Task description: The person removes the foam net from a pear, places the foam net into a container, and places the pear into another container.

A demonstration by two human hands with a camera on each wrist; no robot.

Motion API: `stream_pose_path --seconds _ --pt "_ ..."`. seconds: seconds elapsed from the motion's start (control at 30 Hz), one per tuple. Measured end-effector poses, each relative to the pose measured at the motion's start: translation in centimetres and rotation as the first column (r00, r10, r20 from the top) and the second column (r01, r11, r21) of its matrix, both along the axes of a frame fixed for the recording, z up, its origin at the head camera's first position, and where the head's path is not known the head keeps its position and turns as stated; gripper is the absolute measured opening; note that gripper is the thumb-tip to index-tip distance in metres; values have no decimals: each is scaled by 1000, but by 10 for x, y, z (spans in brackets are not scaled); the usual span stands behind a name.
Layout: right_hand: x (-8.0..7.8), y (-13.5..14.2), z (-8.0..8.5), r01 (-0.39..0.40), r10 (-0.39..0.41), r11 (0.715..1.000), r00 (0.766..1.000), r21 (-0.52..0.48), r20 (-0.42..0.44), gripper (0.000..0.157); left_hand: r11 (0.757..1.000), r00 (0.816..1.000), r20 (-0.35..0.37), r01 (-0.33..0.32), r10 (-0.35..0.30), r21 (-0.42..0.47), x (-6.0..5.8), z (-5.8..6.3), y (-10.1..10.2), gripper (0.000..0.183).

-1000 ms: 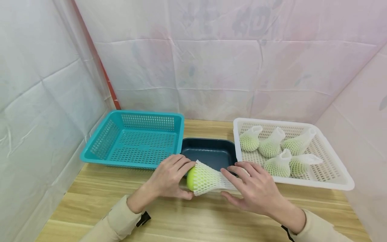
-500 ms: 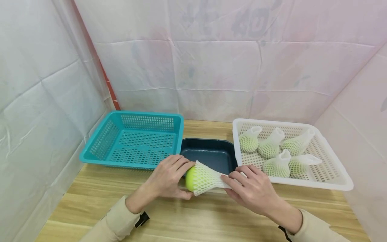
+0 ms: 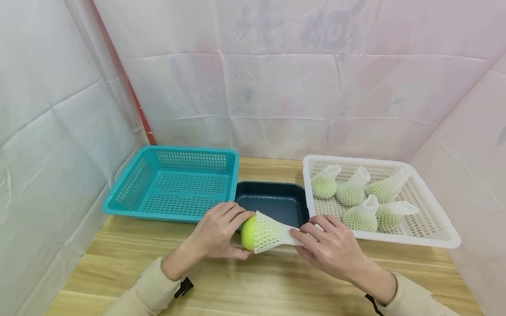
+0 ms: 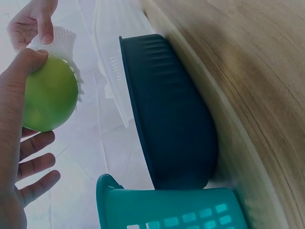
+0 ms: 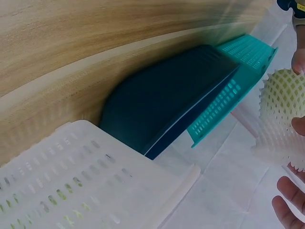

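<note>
A smooth round green fruit, apple-like (image 3: pixel 248 235), is partly inside a white foam net sleeve (image 3: pixel 270 233) above the wooden table. My left hand (image 3: pixel 219 230) holds the fruit's bare end between thumb and fingers; in the left wrist view the thumb lies near the net's edge and several fingers extend below the green fruit (image 4: pixel 50 95). My right hand (image 3: pixel 330 243) pinches the narrow tail of the sleeve, hiding its end. The right wrist view shows the foam net (image 5: pixel 281 109) stretched over the fruit, with only part of the right hand visible.
A teal perforated basket (image 3: pixel 178 216) stands at the left, and a dark blue tray (image 3: pixel 272 183) sits behind the hands. At the right, a white basket (image 3: pixel 439 206) holds several green fruits (image 3: pixel 352 191) in foam nets. White sheeting (image 3: pixel 276 87) surrounds the wooden table (image 3: pixel 257 289).
My right fingers, loosely spread around the sleeve's tail earlier, have closed on it. A little more of the fruit's bare end shows. The baskets and tray stay put.
</note>
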State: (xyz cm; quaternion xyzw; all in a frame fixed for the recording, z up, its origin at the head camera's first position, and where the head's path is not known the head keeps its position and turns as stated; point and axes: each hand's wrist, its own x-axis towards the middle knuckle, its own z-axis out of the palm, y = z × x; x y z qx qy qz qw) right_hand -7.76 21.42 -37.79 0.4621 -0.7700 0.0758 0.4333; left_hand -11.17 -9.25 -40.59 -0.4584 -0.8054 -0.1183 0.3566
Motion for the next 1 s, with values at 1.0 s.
stream_pose_path --seconds 1.0 --pt "-15 9 0 4 -5 1000 1000 -10 -21 32 995 997 -46 -71 69 -65 -9 16 -41 87"
